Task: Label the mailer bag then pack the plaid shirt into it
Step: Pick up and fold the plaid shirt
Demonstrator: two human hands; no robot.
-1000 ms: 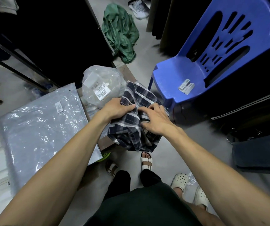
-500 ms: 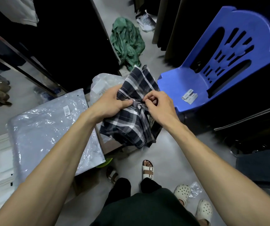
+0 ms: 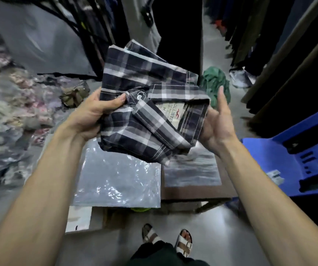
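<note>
The folded plaid shirt (image 3: 150, 112) is held up in the air at the centre of the head view, clear of the surface below. The left hand (image 3: 95, 114), at 9 o'clock of the bundle, clamps its edge with the thumb on top near a button and the fingers hidden underneath. The right hand (image 3: 219, 120), at 3 o'clock, is spread, palm cupped against the shirt's side, its fingertips pointing up and not closed on the cloth. The neck label faces up, with an M size mark legible.

Below, at 6 o'clock of the shirt, a grey mailer bag (image 3: 116, 181) lies flat and glossy, just beside a cardboard box (image 3: 198, 191) carrying a second plastic-wrapped item. A blue plastic chair (image 3: 288, 162) stands at 3 o'clock and a crumpled green garment (image 3: 213, 81) on the floor at 1 o'clock.

The step in hand looks like tidying the fold before packing. To do it well, the right hand should close on the loose collar side so the layers do not slide, and the bundle should be kept narrower than the bag's mouth. 1 hand will have to let go to open the bag, so a compact, firmly pressed fold matters.

Whether the bag already bears its label cannot be told: no label shows on its visible face and its far end is covered by the shirt. Its opening is not visible either. The left side of the view is heavily smeared, and the heap there is unreadable.
</note>
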